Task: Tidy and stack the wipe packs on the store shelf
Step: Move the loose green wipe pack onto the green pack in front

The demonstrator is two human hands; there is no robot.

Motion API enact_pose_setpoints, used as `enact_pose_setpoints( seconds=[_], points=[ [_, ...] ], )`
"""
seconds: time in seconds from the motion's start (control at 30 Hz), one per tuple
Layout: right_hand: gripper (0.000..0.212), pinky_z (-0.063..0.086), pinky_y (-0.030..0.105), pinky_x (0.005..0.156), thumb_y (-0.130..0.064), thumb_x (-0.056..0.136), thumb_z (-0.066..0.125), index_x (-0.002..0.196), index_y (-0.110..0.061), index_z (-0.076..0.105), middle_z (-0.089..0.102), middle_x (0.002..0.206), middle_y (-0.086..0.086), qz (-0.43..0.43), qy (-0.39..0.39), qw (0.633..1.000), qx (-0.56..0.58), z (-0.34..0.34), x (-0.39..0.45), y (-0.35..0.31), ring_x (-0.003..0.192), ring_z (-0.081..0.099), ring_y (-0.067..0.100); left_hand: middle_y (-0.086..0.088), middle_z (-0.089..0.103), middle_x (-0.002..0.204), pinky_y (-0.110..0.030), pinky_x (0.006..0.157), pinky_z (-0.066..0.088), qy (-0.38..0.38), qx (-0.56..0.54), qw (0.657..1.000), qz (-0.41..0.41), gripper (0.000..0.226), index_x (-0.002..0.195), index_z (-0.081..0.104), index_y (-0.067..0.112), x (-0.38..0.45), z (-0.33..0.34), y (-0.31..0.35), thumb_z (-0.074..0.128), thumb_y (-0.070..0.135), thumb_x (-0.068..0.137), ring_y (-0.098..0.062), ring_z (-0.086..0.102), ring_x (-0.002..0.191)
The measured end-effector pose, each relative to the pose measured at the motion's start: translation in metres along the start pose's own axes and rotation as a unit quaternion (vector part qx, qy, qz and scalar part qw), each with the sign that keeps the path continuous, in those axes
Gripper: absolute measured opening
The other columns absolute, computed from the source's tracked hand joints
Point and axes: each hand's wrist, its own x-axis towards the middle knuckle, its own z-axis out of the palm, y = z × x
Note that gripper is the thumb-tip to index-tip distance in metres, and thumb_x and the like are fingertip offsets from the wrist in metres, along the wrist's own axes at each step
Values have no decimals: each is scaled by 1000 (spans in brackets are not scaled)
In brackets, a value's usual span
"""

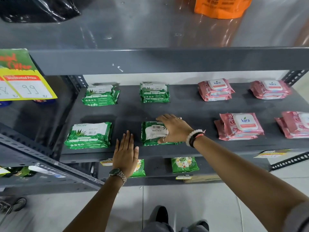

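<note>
On the dark grey shelf point(192, 108) lie small stacks of green wipe packs and pink wipe packs. My right hand point(173, 128) lies over the right side of the front middle green stack point(151, 133), whose top pack is turned upside down; thumb at its front edge, fingers spread over the top. My left hand point(125, 152) is flat and open at the shelf's front edge, just left of that stack, holding nothing. Other green stacks sit at front left point(89, 135), back left point(100, 95) and back middle point(154, 92). Pink stacks sit at back right point(215, 89), point(270, 89) and front right point(240, 126), point(294, 124).
The upper shelf's front beam point(167, 61) overhangs the packs. A yellow price tag point(21, 77) hangs at the left. A perforated rack upright point(50, 168) juts out at the lower left. The lower shelf holds green floral packs point(184, 164). An orange bag point(220, 7) lies on top.
</note>
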Motion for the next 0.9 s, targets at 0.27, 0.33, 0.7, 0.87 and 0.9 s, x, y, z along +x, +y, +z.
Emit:
enact_pose_setpoints(
  seconds=[0.27,0.33,0.7,0.87,0.9],
  points=[
    [72,49,39,88,-47,72,71,133,-23,43,55,131,-1,35,52,998,32,-5,0,-5,111,59,26,-17,30,148,-47,112,17,8,-3,1000,2,58,137,35,1,-1,1,-1,22,34,92,-28,25,137],
    [81,51,41,86,-59,70,68,134,-19,40,52,131,4,82,77,994,15,-2,4,-7,110,59,29,-17,30,148,-47,112,17,10,-3,1000,1,58,137,35,0,-1,1,0,22,35,92,-28,26,136],
    [59,43,55,102,0,82,51,135,-24,38,27,151,9,-4,50,995,-84,-12,7,2,133,41,31,-18,31,147,-48,112,17,16,-5,1000,11,58,137,35,0,-2,1,-1,21,35,93,-29,26,136],
    [84,14,61,116,19,74,46,139,-32,34,2,161,-1,-107,-43,980,-164,-14,-2,5,149,-2,24,-18,32,147,-49,111,19,10,-7,1000,9,58,136,35,0,-2,1,-1,20,36,93,-29,27,136],
    [83,12,61,116,19,75,46,139,-31,33,1,161,-1,-105,-41,980,-167,-13,-2,5,148,-4,24,-18,32,147,-49,111,19,10,-6,1000,8,58,136,36,0,-1,1,-1,19,36,93,-29,27,136]
  ],
)
